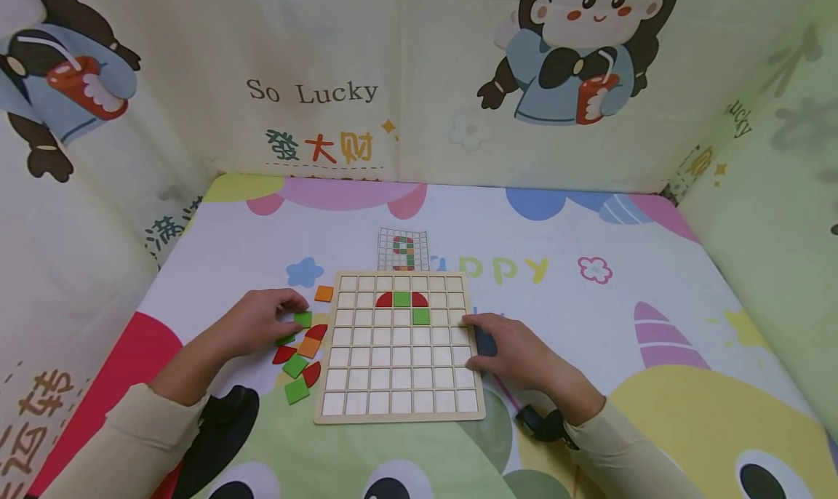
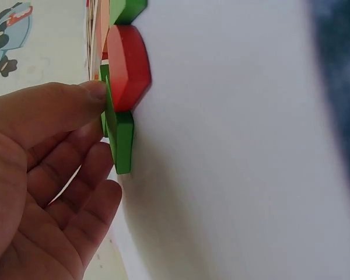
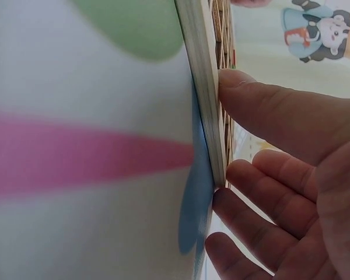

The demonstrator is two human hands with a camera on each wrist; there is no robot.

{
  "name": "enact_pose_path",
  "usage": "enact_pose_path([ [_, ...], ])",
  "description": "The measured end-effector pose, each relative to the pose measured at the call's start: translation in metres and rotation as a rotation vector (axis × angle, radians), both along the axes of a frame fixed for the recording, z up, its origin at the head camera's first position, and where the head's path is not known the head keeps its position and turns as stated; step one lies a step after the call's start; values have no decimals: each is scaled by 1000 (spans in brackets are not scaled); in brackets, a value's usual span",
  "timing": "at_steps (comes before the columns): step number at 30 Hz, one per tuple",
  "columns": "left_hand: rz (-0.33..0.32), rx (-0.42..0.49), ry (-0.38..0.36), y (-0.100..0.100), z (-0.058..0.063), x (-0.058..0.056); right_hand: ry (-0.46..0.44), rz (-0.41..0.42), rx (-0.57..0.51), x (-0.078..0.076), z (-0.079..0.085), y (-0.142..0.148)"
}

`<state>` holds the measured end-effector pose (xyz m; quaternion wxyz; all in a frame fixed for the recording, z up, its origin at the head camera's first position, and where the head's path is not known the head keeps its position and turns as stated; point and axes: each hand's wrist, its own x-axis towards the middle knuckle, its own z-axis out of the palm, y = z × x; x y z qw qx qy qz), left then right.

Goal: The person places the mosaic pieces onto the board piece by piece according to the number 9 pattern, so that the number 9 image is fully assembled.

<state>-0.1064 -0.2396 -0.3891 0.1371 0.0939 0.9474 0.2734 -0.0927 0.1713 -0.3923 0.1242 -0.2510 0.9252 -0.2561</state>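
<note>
My left hand (image 1: 265,323) pinches a green square tile (image 1: 302,318) between thumb and fingers, just left of the wooden grid board (image 1: 399,417). Beneath it lie another green tile (image 1: 285,340) and a red rounded piece (image 2: 130,67). On the board sit two red quarter-round pieces (image 1: 385,300) with a green square (image 1: 402,299) between them, and one green square (image 1: 421,316) a row lower. My right hand (image 1: 517,350) rests against the board's right edge, its thumb (image 3: 236,79) touching the rim and its other fingers loosely bent beside it.
Loose orange squares (image 1: 324,293), red quarter-rounds (image 1: 311,373) and green squares (image 1: 297,390) lie along the board's left side. Behind the board is a printed grid card (image 1: 403,248) with a coloured pattern. A dark object (image 1: 484,341) lies partly under the right hand.
</note>
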Motion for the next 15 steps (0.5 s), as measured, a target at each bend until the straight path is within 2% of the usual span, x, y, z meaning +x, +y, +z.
enact_pose_path([
  [10, -6, -38, -33, 4, 0, -3, -1, 11, -13, 1, 0, 2],
  [15, -2, -56, -21, 5, 1, -6, 5, 12, -9, 0, 0, 1],
])
